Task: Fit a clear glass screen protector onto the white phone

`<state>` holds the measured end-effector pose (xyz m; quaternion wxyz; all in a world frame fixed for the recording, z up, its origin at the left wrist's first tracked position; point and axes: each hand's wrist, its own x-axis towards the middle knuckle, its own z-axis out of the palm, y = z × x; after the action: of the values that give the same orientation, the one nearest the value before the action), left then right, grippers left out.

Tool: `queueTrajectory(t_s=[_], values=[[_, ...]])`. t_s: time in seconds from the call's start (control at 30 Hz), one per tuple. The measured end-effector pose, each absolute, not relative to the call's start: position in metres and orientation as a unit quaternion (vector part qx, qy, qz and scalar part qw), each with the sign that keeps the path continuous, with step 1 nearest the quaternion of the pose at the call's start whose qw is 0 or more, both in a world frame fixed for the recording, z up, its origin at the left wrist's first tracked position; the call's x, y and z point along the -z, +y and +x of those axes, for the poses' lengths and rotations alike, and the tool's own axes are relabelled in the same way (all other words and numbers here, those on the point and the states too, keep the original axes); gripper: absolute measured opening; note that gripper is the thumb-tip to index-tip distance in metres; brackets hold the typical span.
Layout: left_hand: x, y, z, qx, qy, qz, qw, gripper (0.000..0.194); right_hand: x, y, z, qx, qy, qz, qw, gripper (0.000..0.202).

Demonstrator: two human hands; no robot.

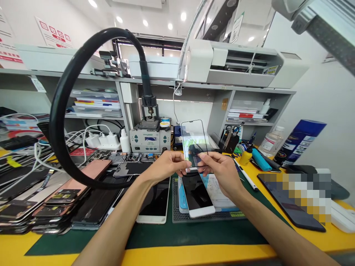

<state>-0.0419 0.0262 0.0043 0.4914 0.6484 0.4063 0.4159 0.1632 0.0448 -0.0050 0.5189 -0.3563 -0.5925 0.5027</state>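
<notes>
Raised over the middle of the bench is a clear glass screen protector (194, 138) with a thin black border and a notch at its top. My left hand (172, 161) pinches its lower left edge. At the lower right edge, the fingers of my right hand (217, 166) are closed on it. Below the hands lies a white-framed smartphone (198, 195) with a dark screen, its upper end partly hidden by them. It rests over a blue and white package (219, 190) on a grey grid mat (177, 216). Another white phone (152, 207) lies left of it, partly behind my left forearm.
Stacks of phones and screens (63, 199) crowd the left side. A thick black hose (58, 96) loops in front of the soldering station (146, 140). To the right are a white pen (248, 177), a dark tablet (288, 201), a clear bottle (273, 140) and a blue can (302, 142).
</notes>
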Motion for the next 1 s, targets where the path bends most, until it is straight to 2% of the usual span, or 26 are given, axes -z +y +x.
queueTrajectory(t_s=[0.5,0.7,1.0], values=[[-0.0019,0.0265,-0.0407,-0.441,0.403,0.639,0.484,0.025,0.0055,0.0476,0.161,-0.525,-0.611,-0.356,0.475,0.041],[-0.0018,0.0264,-0.0414,-0.451,0.41,0.635,0.474,0.023,0.0103,0.0489,0.1617,-0.514,-0.658,-0.347,0.427,0.039],[-0.0054,0.0263,-0.0449,-0.442,0.427,0.631,0.473,0.022,0.0099,0.051,0.1631,-0.526,-0.669,-0.329,0.409,0.037]])
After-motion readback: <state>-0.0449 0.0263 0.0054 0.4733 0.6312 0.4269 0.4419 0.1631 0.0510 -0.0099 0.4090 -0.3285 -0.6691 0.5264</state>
